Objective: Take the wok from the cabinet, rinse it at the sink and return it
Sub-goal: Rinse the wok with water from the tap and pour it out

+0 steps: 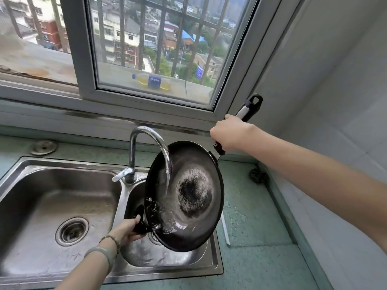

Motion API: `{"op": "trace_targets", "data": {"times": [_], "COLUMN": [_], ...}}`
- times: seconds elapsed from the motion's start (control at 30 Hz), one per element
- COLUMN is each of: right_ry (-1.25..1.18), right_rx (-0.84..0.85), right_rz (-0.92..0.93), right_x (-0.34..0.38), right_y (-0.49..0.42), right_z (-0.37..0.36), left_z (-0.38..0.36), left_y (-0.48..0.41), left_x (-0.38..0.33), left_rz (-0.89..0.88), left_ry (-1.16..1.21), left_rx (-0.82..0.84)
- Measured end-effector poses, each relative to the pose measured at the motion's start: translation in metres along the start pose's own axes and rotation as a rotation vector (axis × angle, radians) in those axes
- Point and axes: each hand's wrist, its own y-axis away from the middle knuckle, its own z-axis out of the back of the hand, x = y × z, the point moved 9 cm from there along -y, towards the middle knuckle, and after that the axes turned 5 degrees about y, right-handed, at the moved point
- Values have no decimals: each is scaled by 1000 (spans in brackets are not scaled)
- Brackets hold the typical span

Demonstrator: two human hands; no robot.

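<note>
Wok (188, 197) tilted over right sink (211, 258) basin, both hands' grip clamped on handles, rim under faucet (150, 141).

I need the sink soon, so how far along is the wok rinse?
Done: the wok is out of the cabinet and over the right basin. In hand: water runs from the faucet into the tilted wok; the right hand grips the long handle, the left hand the small helper handle. Left: finishing the rinse, shutting off the water, returning the wok.

wok (188, 197) tilted under running faucet (146, 143), two-handed
</note>
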Motion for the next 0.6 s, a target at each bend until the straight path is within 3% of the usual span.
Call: {"op": "trace_targets", "data": {"times": [0.23,0.37,0.5,0.6], "right_ry": [-391,-656,-724,-662], "right_rx": [143,245,253,166], "right_rz": [-32,-38,16,10], "right_x": [14,47,96,118], "right_y": [8,12,14,8], "right_z": [-106,-188,-233,-239], "left_z": [63,90,105,106], "left_y": [16,32,37,42], "left_x": [-19,-50,-78,-96], "left_rz": [-45,-156,-241,-340], "left_ry": [-108,-186,-311,-330], "left_rx": [-125,-228,-287,-299]}}
